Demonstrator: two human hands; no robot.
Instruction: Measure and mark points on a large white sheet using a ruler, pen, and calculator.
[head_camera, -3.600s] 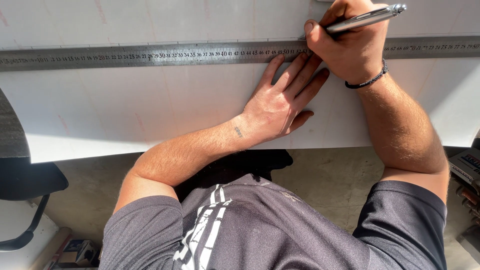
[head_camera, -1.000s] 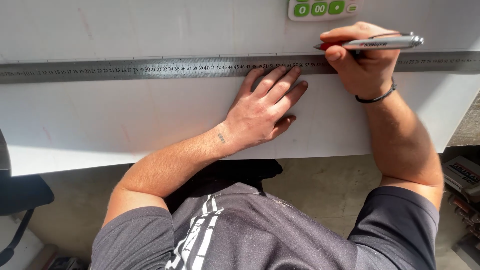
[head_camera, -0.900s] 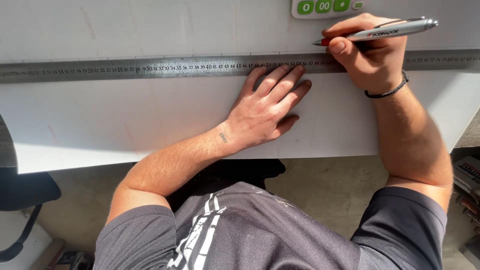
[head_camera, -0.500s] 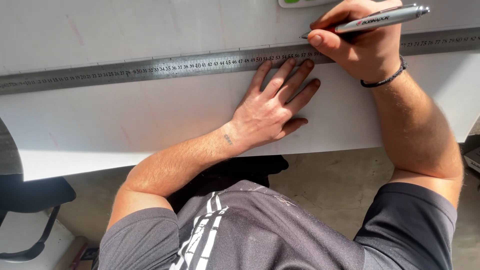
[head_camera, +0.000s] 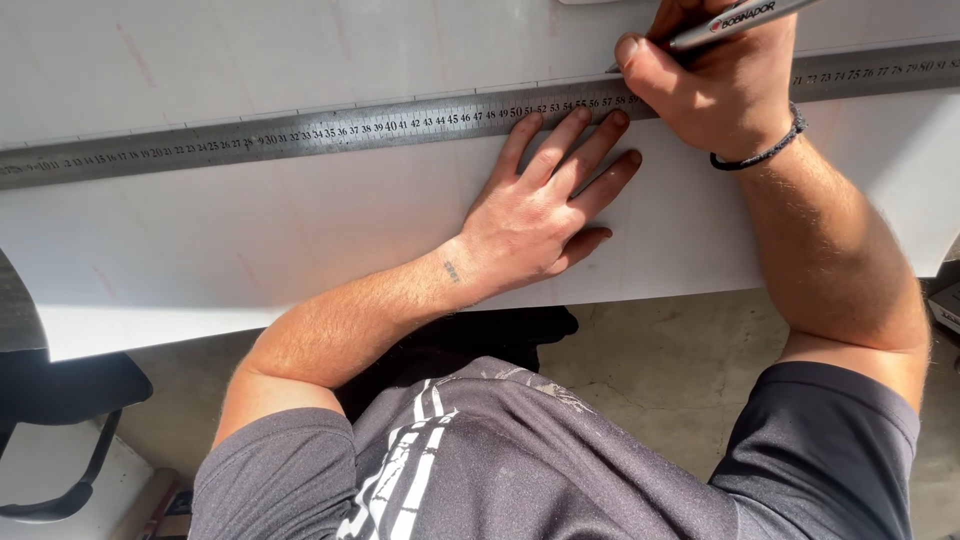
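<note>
A long steel ruler (head_camera: 300, 135) lies across a large white sheet (head_camera: 250, 250) on the table, tilted slightly up to the right. My left hand (head_camera: 545, 205) lies flat on the sheet with its fingers spread, the fingertips pressing on the ruler's lower edge. My right hand (head_camera: 715, 85), with a dark cord bracelet at the wrist, grips a silver marker (head_camera: 735, 20) whose tip touches the sheet at the ruler's upper edge, just beyond my left fingertips.
The sheet's near edge overhangs above a concrete floor (head_camera: 640, 350). A black chair seat (head_camera: 60, 390) stands at lower left. A dark curved table part (head_camera: 15, 315) shows at the left edge. My grey shirt fills the bottom of the view.
My right hand with the marker has shifted a little to the left along the ruler. The left hand stays pressed on the ruler. The view has tilted, and the green-buttoned device at the top is out of sight.
</note>
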